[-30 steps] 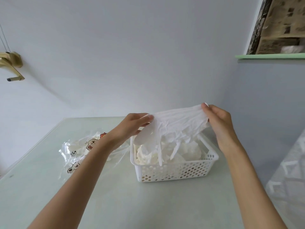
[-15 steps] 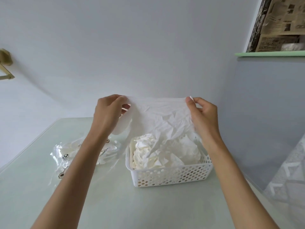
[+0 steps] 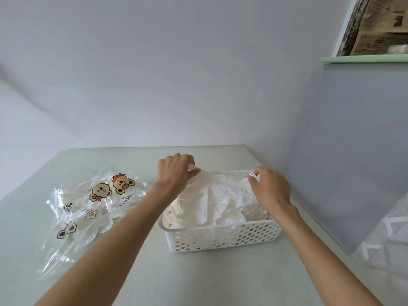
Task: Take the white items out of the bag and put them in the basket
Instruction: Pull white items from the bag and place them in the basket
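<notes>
A white perforated basket (image 3: 223,237) stands on the pale green table, filled with crumpled white gloves. On top of that pile lies a thin white glove (image 3: 217,195), spread out with its fingers pointing toward me. My left hand (image 3: 175,173) pinches the glove's far left corner and my right hand (image 3: 270,187) pinches its far right corner, both low over the basket's far rim. To the left lies a clear plastic bag (image 3: 88,208) printed with cartoon bears, flat on the table, with more white gloves showing through it.
The pale green table (image 3: 198,279) meets a grey-blue wall behind and on the right. High on the right is a green shelf (image 3: 364,59) with papered boxes. A patterned grey fabric (image 3: 388,244) shows at the right edge.
Both hands came down from chest height, lowering the stretched white glove onto the pile in the basket. The view tilted down, so the bag shows more fully.
</notes>
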`<state>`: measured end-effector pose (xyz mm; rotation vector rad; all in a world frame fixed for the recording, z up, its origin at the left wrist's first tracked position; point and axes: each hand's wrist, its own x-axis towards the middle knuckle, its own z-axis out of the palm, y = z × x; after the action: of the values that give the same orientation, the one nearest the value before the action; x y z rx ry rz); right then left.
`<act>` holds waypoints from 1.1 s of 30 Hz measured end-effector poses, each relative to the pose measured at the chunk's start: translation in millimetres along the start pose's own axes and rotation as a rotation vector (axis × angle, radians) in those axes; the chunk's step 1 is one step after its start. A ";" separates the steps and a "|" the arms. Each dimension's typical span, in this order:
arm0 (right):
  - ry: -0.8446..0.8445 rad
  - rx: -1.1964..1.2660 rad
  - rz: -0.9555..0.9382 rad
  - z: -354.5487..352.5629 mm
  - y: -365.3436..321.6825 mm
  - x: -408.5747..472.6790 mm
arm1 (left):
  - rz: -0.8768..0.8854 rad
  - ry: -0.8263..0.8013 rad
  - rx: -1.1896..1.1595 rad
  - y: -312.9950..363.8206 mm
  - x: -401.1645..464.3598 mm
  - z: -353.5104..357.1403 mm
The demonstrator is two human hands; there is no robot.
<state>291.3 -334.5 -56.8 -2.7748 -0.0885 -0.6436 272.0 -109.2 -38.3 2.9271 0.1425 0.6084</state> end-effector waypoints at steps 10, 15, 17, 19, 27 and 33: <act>0.117 0.388 -0.007 -22.5 -3.4 -8.3 | 0.310 -0.043 -0.282 28.6 -52.7 -34.8; -0.416 0.269 -0.224 -11.4 -7.9 -22.4 | 0.368 -0.272 -0.049 23.5 -57.2 -39.3; -0.505 0.221 -0.237 -10.7 -1.4 -21.6 | 0.334 -0.293 -0.053 14.2 -57.4 -40.5; -0.551 0.191 -0.246 -10.3 4.0 -21.7 | 0.276 -0.355 -0.139 6.6 -57.7 -43.7; -0.368 0.403 -0.285 -32.5 12.7 -15.3 | 0.154 -0.220 -0.210 -12.7 -50.0 -72.4; -0.742 0.251 -0.200 -22.5 -7.7 -15.3 | 0.266 -0.540 0.013 23.7 -48.0 -23.9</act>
<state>267.2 -333.7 -42.2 -2.6174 -0.5584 0.3653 220.1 -135.5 -31.4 3.0196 -0.3068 -0.1720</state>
